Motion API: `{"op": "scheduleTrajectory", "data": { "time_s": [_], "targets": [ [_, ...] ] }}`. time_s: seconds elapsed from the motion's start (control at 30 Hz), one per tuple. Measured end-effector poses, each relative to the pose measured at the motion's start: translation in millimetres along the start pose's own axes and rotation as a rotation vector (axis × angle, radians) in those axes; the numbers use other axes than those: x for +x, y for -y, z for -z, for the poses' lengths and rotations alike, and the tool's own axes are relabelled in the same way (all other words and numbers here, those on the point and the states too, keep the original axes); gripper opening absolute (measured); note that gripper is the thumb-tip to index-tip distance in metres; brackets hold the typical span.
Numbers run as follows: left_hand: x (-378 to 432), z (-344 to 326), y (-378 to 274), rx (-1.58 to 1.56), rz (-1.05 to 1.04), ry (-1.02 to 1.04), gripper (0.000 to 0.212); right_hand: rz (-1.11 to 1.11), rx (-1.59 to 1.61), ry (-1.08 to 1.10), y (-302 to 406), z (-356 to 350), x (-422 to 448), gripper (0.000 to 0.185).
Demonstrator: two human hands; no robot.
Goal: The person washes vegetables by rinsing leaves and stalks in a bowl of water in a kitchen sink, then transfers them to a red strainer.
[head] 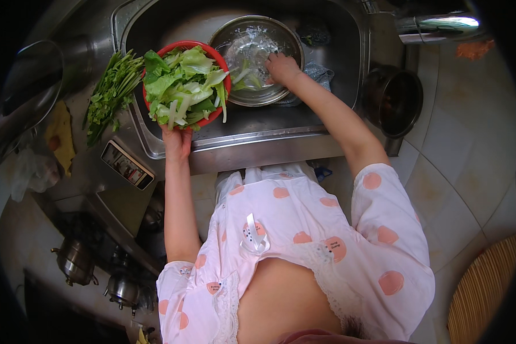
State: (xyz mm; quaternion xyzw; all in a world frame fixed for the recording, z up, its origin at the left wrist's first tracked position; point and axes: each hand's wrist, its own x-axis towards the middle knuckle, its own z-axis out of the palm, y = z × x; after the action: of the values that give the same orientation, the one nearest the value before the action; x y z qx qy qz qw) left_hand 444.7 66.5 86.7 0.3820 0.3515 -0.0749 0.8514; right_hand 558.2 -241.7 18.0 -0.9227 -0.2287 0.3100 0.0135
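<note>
My left hand (177, 139) holds a red plastic basket (226, 86) from below at its near side, over the left part of the sink (258, 133). Cut lettuce leaves (185, 81) heap above its rim, and one pale strip hangs over the right edge. Inside the sink stands a round metal basin (299, 43) of water, where a few green and white leaf pieces (246, 76) float. At the right side of this basin, my right hand (281, 69) dips its curled fingers to the water. Whether they grasp a piece is hidden.
A bundle of leafy green stalks (112, 92) lies on the steel counter left of the sink, beside a phone (127, 164) with a lit screen. A blue-grey cloth (319, 74) is behind the right wrist. One dark pot (393, 102) stands right of the sink.
</note>
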Motion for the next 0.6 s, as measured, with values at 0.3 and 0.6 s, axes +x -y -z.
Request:
{"op": "scheduleTrajectory", "data": {
  "time_s": [0.3,0.6],
  "targets": [
    [-2.9,13.3,-2.0,0.008,-0.007,-0.014,0.063,-0.253,0.923,-0.478,17.4,-22.3,13.4,0.036],
    [-6.1,5.8,-3.0,0.065,-0.046,0.003,0.067,0.177,0.846,-0.060,59.6,-17.7,34.1,0.054]
  ]
}}
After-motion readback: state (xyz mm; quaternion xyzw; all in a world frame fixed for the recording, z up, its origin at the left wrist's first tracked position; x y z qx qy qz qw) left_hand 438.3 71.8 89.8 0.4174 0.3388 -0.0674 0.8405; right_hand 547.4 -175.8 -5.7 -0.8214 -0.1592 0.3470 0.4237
